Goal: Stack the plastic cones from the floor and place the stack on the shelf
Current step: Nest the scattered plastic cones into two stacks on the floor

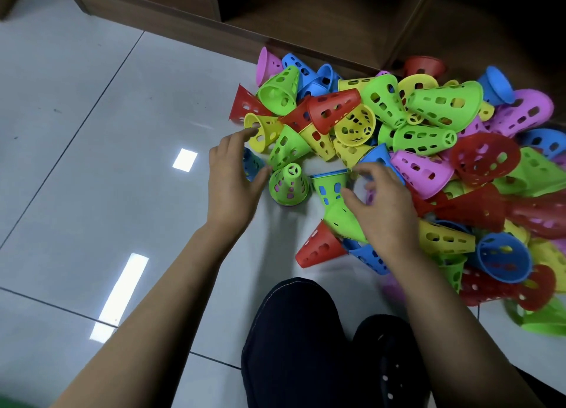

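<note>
A person's dark-trousered knee [294, 325] is filling the nearest part of the scene, bent as though they are crouching over pale floor tiles [92, 162], likely so both arms can reach the work. Beyond the knee, two bare forearms are stretching forward. The left hand [234, 178] is hovering with fingers spread wide and gripping nothing; just to its right an upright green cone [289, 182] is standing on its wide rim, with a hint of pink showing through its holes, perhaps the beginning of a stack. The right hand [382, 205] is curling loosely, fingers half open, over a green cone lying on its side [333, 198] with a blue one nested inside; whether it is actually gripping it I cannot tell. Ahead of and to the right of both hands, a big jumbled heap of perforated cones [428, 150] in red, yellow, green, blue and pink is sprawling on the floor, apparently tipped out and unsorted. Further ahead of the hands, the brown wooden shelf [321, 12] is standing at floor level with an open compartment, still without any stack.
</note>
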